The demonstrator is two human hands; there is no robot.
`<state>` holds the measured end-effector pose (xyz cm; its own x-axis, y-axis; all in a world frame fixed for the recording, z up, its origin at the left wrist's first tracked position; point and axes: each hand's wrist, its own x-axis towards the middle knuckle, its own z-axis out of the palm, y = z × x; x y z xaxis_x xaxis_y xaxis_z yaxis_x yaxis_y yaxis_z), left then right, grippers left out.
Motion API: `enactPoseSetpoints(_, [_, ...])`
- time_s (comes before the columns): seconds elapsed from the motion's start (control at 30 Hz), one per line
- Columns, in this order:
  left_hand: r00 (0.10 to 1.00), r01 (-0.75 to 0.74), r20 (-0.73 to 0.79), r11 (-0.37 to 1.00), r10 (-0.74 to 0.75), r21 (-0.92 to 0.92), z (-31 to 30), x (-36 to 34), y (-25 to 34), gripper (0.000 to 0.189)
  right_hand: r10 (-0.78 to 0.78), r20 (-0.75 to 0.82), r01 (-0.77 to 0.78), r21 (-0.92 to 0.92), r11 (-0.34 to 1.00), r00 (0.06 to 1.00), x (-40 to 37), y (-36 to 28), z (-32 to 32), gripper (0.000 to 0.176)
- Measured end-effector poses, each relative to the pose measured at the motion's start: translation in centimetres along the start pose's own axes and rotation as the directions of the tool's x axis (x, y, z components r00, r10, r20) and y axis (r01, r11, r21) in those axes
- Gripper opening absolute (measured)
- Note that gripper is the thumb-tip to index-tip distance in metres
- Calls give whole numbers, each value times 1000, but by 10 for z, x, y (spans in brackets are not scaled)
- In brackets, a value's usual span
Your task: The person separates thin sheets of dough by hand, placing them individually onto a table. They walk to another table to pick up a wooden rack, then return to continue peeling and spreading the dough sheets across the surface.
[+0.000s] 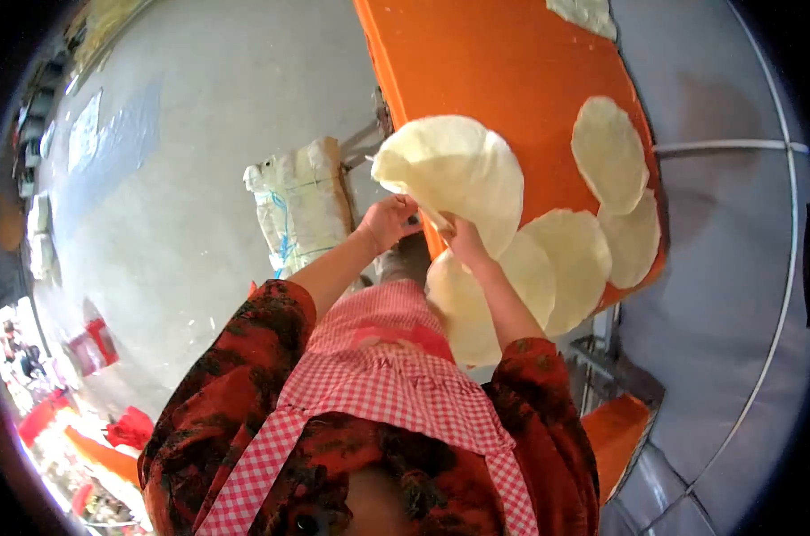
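Note:
A large round sheet of thin dough (463,165) lies over the left edge of the orange table, its near-left side folded or curled up. My left hand (391,221) is closed at the sheet's lower left edge, fingers pinched on it. My right hand (461,239) grips the curled edge a little to the right. A small pale tip juts out at the sheet's far left; whether a thin stick lies in the fold I cannot make out. Beside my right forearm, several more thin rounds (567,268) overlap along the near side of the table.
The orange table (485,62) stretches away ahead, with another round (610,154) at its right side and a pale piece (585,12) at the far end. A wrapped bundle tied with blue string (299,210) stands left of the table. Grey floor (217,107) spreads to the left.

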<state>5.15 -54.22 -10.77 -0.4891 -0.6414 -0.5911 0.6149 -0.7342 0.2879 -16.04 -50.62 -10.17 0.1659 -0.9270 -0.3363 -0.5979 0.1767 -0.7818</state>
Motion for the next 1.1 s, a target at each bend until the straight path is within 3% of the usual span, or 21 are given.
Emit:
enactPoseSetpoints(0.03, [998,-26,54,1000,26,-3,2,1,0,17,51,48,-59,171,984,998,2,-5,-7,32])
enactPoseSetpoints(0.07, [999,-20,-46,1000,20,-15,6,3,0,17,-19,26,15,136,991,999,4,-4,-13,32])
enactPoseSetpoints(0.17, [983,-85,-157,996,90,40,20,13,-6,15,147,122,-174,246,953,982,14,9,-23,32])
enactPoseSetpoints(0.27, [958,-102,-254,987,131,125,31,21,-14,33,187,225,-255,327,910,956,16,12,-34,36])
enactPoseSetpoints(0.37, [891,8,-445,978,88,210,45,25,-18,45,201,172,-256,416,872,964,15,16,-27,39])
enactPoseSetpoints(0.43, [877,39,-476,974,73,222,51,26,-16,50,247,211,-319,471,822,946,16,23,-21,39])
enactPoseSetpoints(0.57, [886,41,-454,961,92,275,46,28,-24,46,207,170,-267,553,789,964,15,30,-12,39])
enactPoseSetpoints(0.67, [924,-18,-363,961,121,274,11,41,-37,46,320,280,-424,543,725,905,17,34,-20,38])
enactPoseSetpoints(0.77, [938,-36,-326,970,115,240,6,41,-36,45,340,321,-467,557,687,884,17,35,-28,36])
enactPoseSetpoints(0.87, [947,30,-319,974,44,223,28,27,-24,44,326,378,-495,737,460,866,15,32,-27,34])
enactPoseSetpoints(0.97, [958,49,-288,980,9,193,34,20,-22,43,292,301,-416,564,713,908,18,25,-18,32])
enactPoseSetpoints(1.1, [965,44,-263,973,18,228,24,21,-25,42,213,129,-249,450,858,969,13,14,0,35])
